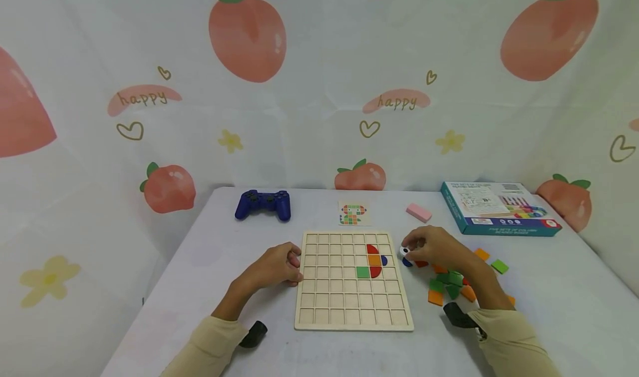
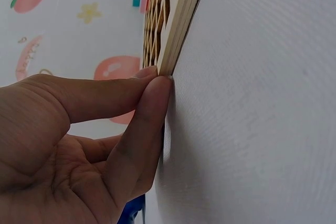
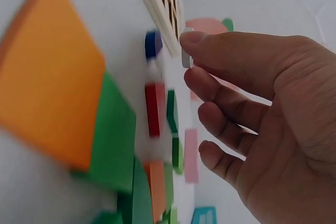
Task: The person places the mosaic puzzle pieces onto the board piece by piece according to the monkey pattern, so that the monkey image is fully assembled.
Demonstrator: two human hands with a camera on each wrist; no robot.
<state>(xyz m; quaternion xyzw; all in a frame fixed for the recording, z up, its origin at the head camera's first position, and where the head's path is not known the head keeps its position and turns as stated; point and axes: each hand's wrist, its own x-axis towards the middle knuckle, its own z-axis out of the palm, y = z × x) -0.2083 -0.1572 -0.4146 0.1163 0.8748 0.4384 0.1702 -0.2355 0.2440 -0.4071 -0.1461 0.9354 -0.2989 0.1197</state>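
At the left edge of the board point(image 1: 344, 302), the left hand point(image 1: 274, 263) pinches the rim, thumb and forefinger closed with only the wood between them; its other fingers bend in behind and are partly hidden. Just beside the board's opposite edge, the right hand point(image 1: 435, 248) holds a small white piece point(image 1: 404, 251) in a narrow pinch between thumb and forefinger, the remaining fingers loosely curled and holding nothing. The piece has a dark dot (plain from the head view only, since the right wrist view shows it edge-on).

Under that right-hand pinch lies a blue piece point(image 1: 407, 263), partly covered, with a red piece point(image 1: 421, 264) next to it. Nearer the right wrist spreads a heap of green tiles point(image 1: 451, 279) and orange tiles point(image 1: 435, 297), some hidden by the forearm; the closest are blurred in the right wrist view. Between the two hands, nearer the right, the board already bears two red half-rounds, an orange square, a green square and a blue half-round.

Beyond the left hand is a controller point(image 1: 263, 205), cut to a blue sliver in the left wrist view. Beyond the board, between the hands, lies a patterned card point(image 1: 354, 213); beyond the right hand, a pink block point(image 1: 419, 212). Farther out to its right, a box point(image 1: 509, 227) reads "FIVE SETS OF COLUMN", with smaller print illegible. The cloth point(image 1: 319, 111) behind says "happy" twice.
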